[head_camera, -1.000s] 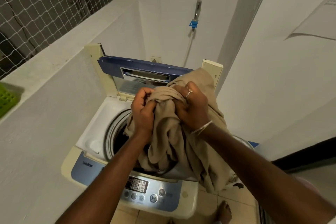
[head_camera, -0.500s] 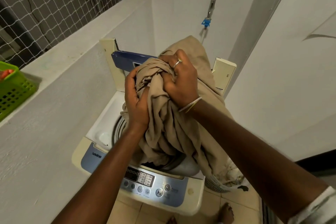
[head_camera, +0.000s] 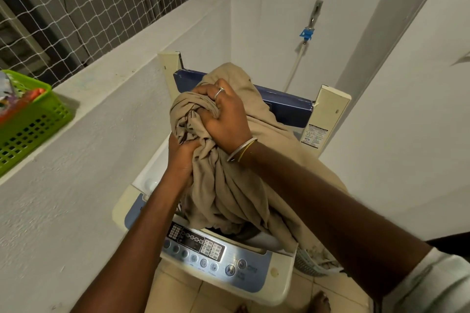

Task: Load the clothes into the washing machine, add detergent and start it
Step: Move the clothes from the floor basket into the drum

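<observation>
A large beige cloth (head_camera: 229, 193) is bunched above the open top-loading washing machine (head_camera: 277, 279). My right hand (head_camera: 223, 117) grips the upper bunch of the cloth, a ring and bangles on it. Lower and to the left, my left hand (head_camera: 181, 157) grips the cloth's side. The cloth's lower folds hang into the drum, and its right part trails over the machine's right edge. The blue lid (head_camera: 287, 107) stands folded upright behind the cloth. The control panel (head_camera: 203, 249) faces me at the front. The drum is mostly hidden.
A green plastic basket (head_camera: 33, 124) with packets stands on the white ledge (head_camera: 114, 68) at left, below a netted window. A tap with a blue fitting (head_camera: 306, 33) is on the back wall. A laundry basket's rim (head_camera: 310, 263) shows right of the machine. Bare feet stand on the tiled floor.
Both hands have gone on gathering the cloth; the right hand now sits higher than the left. The view has shifted so the green basket shows more at left.
</observation>
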Action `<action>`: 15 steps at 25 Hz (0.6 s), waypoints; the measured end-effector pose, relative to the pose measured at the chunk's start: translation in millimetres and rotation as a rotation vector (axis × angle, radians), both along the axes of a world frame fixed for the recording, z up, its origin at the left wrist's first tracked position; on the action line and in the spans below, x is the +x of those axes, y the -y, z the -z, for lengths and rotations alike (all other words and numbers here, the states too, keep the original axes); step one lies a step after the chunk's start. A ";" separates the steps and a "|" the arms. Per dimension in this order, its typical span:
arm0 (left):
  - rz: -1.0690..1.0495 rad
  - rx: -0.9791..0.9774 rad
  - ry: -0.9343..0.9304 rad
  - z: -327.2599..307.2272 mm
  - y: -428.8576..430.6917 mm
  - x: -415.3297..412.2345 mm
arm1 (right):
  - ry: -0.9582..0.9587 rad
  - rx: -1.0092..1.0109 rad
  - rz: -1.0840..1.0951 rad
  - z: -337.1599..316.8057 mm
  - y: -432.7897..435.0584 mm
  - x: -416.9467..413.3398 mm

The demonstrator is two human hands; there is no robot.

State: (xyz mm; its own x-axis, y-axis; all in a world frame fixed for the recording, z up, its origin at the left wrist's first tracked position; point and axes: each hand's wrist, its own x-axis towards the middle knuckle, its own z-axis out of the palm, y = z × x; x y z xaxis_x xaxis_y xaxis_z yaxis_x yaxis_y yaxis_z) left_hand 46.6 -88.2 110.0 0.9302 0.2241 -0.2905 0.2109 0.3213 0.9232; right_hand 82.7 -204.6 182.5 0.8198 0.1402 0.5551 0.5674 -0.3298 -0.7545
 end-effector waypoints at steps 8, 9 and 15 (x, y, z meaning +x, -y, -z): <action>-0.293 0.196 0.058 35.5 -0.7 -2.8 | -0.206 -0.560 0.093 91.8 62.8 -32.8; -0.289 0.227 0.057 49.3 -3.8 -0.9 | -0.300 -0.626 0.101 110.9 73.7 -40.5; 0.277 0.799 -0.355 138.5 1.5 9.6 | -0.605 -1.285 0.059 208.8 106.8 -59.6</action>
State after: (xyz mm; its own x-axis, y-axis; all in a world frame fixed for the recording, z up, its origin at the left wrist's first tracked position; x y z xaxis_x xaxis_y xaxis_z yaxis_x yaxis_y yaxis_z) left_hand 56.3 -89.7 -28.5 0.8666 0.2634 -0.4239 0.4987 -0.4892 0.7155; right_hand 23.0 -311.5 -26.3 0.9033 0.2286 -0.3631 0.2323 -0.9720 -0.0343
